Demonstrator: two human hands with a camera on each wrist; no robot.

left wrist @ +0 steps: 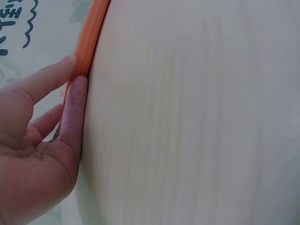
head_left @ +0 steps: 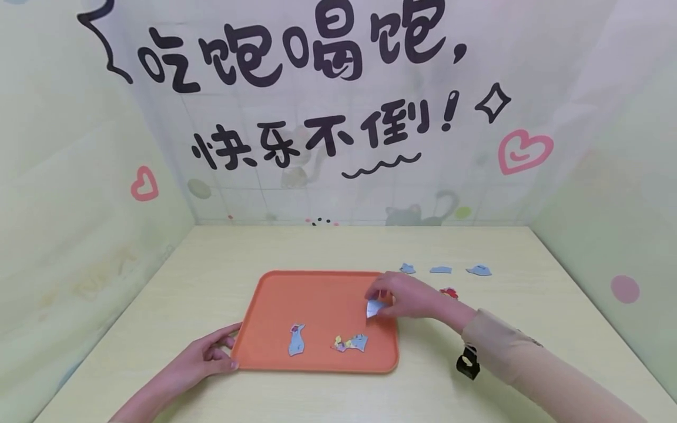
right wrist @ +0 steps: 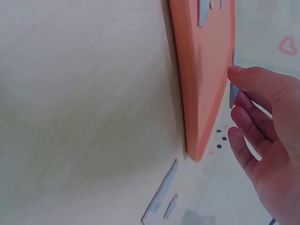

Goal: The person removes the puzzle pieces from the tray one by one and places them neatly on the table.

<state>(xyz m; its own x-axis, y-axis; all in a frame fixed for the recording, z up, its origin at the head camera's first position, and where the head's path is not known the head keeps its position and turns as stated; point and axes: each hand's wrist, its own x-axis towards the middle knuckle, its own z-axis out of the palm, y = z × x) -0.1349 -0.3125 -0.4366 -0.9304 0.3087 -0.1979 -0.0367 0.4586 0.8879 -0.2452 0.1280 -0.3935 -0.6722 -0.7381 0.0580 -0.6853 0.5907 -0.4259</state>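
Note:
Between its thumb and fingers my right hand pinches a thin, light blue puzzle piece, over the right side of an orange tray. The right wrist view shows that piece edge-on at the fingertips. My left hand holds the tray at its front left corner, thumb and index finger at the rim. A tall blue puzzle piece with a dark red patch lies in the tray, left of its middle. Right of it are joined or adjoining blue and yellow pieces.
Three blue pieces, a pointed one, a flat strip and a curved one, lie in a row behind the right hand. A red piece is partly hidden by the right forearm. Printed cloth walls enclose the pale table.

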